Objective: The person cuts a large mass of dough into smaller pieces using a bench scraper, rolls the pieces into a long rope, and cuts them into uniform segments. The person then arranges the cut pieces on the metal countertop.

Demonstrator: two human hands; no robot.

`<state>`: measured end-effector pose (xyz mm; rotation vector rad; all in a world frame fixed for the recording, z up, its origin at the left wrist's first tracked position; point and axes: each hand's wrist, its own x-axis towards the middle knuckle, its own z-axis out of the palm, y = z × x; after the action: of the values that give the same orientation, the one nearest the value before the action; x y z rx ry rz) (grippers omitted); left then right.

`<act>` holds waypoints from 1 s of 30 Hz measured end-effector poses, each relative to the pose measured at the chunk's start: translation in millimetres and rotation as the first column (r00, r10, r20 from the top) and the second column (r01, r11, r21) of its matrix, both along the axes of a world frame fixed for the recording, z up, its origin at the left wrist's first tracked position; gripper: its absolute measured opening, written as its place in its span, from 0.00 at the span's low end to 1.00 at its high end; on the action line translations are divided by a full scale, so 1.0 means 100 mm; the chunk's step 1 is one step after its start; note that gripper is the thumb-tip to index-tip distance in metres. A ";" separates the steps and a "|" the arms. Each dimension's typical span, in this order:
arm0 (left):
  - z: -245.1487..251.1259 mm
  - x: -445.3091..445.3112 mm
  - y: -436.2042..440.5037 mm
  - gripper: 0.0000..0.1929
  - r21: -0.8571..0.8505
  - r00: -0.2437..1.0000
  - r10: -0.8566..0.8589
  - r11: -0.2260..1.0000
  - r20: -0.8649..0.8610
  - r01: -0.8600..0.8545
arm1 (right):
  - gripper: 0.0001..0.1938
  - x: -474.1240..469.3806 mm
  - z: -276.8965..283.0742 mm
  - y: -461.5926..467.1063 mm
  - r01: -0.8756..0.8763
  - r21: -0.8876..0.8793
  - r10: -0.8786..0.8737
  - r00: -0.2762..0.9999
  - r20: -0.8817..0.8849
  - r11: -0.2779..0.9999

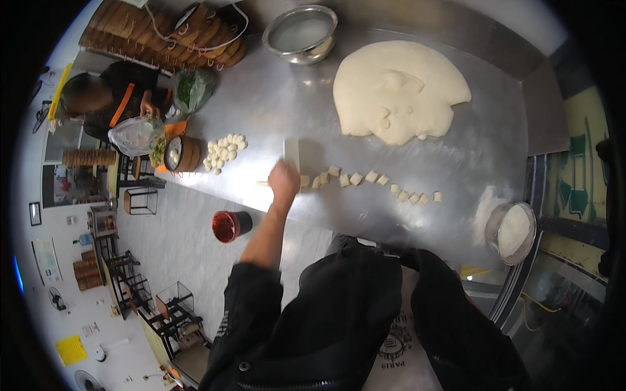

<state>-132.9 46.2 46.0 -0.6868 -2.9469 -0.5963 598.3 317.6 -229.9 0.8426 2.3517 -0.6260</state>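
My left hand, somewhat blurred, is closed around a flat rectangular blade, a cleaver or a dough scraper; I cannot tell which. A thin dough end shows just left of the hand. From its right side, cut dough pieces run in an uneven row across the steel worktop. Farther left lies a cluster of small rounded dough pieces. A large, soft slab of dough spreads over the back of the worktop. My right hand is out of view; the right sleeve hangs beside my body.
A metal basin and stacked bamboo steamers stand at the back. A co-worker handles a plastic bag near a steamer basket. A flour bowl sits at right; a red-lined bucket stands below the worktop edge.
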 end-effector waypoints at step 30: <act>0.32 -0.17 -0.84 0.17 0.115 0.981 -0.013 0.993 0.192 -0.009 | 0.15 -0.90 0.00 -0.60 0.150 0.099 -0.140 0.985 -0.102 0.984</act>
<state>-150.0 -37.3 78.5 -0.6551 -3.0547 -0.8724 507.9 257.1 -229.7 1.0611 2.4426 -0.6157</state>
